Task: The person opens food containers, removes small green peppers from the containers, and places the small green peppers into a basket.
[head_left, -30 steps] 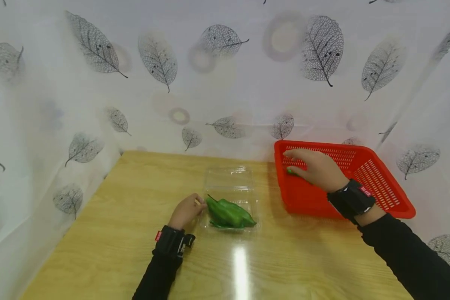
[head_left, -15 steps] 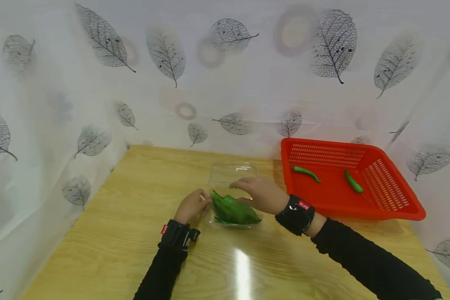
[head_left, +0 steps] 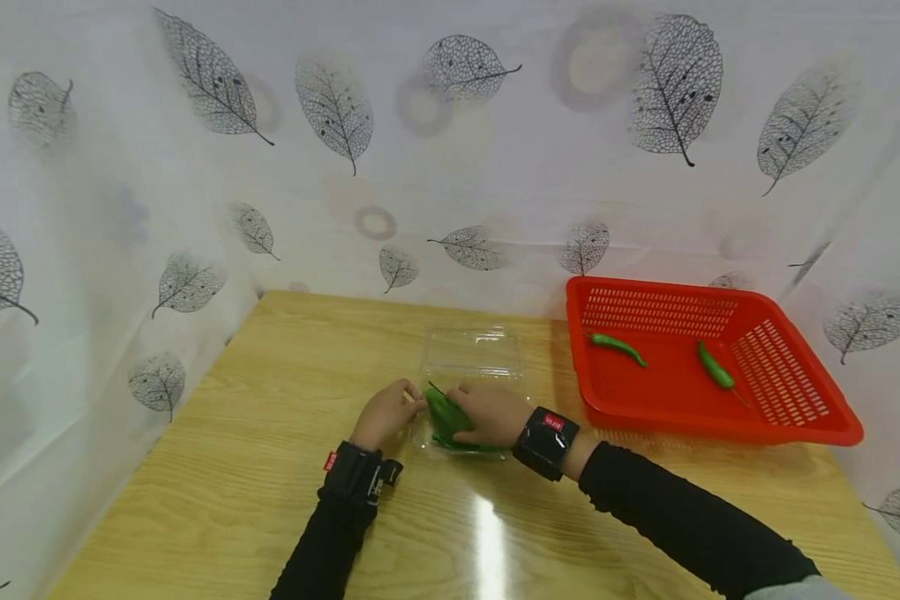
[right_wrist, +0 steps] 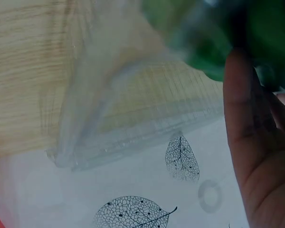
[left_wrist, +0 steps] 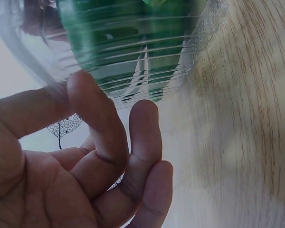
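A hinged clear plastic box [head_left: 471,351] lies on the table with its lid laid back. Inside it is a big green pepper [head_left: 442,410], with thinner green pieces [head_left: 457,446] along the front. My right hand [head_left: 491,412] reaches over the box from the right and grips the big pepper, covering much of it. At the box's left side my left hand [head_left: 385,414] pinches the edge between thumb and forefinger. The left wrist view shows the ribbed plastic wall [left_wrist: 199,45] at those fingertips, the other fingers loosely bent below.
To the right stands a red plastic basket [head_left: 705,425] holding two slim green chillies, one at the left [head_left: 618,347] and one at the right [head_left: 715,365]. A leaf-patterned white sheet [head_left: 300,250] hangs behind the wooden table [head_left: 232,467].
My right hand has moved left from inside the red basket to the plastic box and taken hold of the big pepper. My left hand has stayed at the box's edge.
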### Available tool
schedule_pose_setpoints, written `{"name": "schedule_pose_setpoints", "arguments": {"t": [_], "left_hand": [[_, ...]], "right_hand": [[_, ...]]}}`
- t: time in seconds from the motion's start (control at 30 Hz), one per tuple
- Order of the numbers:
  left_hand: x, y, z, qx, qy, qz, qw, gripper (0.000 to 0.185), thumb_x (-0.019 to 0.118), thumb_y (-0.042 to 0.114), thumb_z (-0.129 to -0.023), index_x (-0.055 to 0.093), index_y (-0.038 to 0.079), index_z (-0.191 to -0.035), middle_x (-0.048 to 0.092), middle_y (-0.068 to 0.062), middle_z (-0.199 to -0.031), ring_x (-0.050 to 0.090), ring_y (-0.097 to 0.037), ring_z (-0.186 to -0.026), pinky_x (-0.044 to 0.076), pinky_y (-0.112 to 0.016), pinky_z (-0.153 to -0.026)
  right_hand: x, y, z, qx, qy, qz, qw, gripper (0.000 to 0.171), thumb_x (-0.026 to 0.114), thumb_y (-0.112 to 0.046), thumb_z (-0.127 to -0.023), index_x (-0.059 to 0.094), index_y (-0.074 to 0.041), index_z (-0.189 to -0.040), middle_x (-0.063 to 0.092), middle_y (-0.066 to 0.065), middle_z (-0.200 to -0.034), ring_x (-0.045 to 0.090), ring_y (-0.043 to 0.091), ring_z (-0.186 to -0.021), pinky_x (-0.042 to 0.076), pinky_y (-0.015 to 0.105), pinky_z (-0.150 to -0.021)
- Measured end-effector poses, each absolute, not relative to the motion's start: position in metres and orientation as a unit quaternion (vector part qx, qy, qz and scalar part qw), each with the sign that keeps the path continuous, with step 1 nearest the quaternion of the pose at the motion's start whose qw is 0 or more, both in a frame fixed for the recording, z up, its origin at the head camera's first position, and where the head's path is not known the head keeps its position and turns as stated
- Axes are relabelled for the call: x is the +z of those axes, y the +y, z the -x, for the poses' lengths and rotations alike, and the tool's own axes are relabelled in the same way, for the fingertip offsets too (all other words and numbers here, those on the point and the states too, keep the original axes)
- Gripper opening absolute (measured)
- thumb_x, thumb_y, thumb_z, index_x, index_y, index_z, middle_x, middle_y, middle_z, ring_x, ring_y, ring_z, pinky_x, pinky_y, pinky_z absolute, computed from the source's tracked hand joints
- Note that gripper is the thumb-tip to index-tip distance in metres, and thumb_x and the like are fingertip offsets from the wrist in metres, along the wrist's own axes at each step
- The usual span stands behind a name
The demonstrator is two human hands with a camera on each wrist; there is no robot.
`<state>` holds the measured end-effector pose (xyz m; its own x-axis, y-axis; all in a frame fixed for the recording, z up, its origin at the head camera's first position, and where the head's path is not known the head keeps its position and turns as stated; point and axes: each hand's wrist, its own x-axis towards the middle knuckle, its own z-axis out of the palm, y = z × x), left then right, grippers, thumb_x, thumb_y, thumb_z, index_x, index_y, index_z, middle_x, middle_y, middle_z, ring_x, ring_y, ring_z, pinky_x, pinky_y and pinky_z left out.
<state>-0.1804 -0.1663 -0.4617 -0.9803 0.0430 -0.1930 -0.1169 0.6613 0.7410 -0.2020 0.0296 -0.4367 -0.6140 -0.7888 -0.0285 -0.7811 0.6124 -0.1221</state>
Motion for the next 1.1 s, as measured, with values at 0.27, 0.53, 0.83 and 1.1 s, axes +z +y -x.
{"name": "schedule_pose_setpoints", "arguments": {"t": [0.27,0.53,0.83,1.1], "left_hand": [[-0.461,-0.166,0.180,0.410,0.907,0.023,0.094,0.015,0.061,0.020,-0.090,0.056,0.006,-0.091,0.062,-0.005,-0.072,0.051,-0.014,-0.061,0.033,-0.025,-0.053],[-0.461,-0.166,0.179,0.409,0.908,0.020,0.090,0.015,0.061,0.021,-0.090,0.057,0.006,-0.092,0.063,-0.006,-0.073,0.052,-0.015,-0.062,0.034,-0.026,-0.054],[-0.462,-0.167,0.178,0.407,0.909,0.013,0.089,0.015,0.060,0.020,-0.090,0.056,0.005,-0.092,0.062,-0.006,-0.074,0.051,-0.015,-0.062,0.034,-0.025,-0.054],[-0.460,-0.167,0.177,0.415,0.906,0.009,0.086,0.015,0.061,0.019,-0.090,0.056,0.005,-0.092,0.062,-0.007,-0.072,0.050,-0.015,-0.060,0.034,-0.026,-0.053]], "right_hand": [[-0.435,0.026,0.198,-0.034,0.904,0.424,0.050,0.060,0.074,-0.041,-0.077,0.054,-0.005,-0.121,0.058,0.006,-0.102,0.055,0.012,-0.074,0.046,0.026,-0.060],[-0.441,0.025,0.198,-0.025,0.903,0.427,0.038,0.064,0.076,-0.042,-0.075,0.054,-0.004,-0.121,0.056,0.008,-0.103,0.056,0.012,-0.073,0.047,0.027,-0.060],[-0.455,0.028,0.201,-0.036,0.900,0.435,0.005,0.064,0.078,-0.041,-0.072,0.053,-0.008,-0.121,0.053,0.007,-0.100,0.054,0.010,-0.069,0.044,0.023,-0.055],[-0.452,0.029,0.201,-0.044,0.900,0.434,0.003,0.059,0.077,-0.036,-0.074,0.053,-0.010,-0.122,0.053,0.007,-0.098,0.052,0.011,-0.066,0.041,0.024,-0.052]]}}
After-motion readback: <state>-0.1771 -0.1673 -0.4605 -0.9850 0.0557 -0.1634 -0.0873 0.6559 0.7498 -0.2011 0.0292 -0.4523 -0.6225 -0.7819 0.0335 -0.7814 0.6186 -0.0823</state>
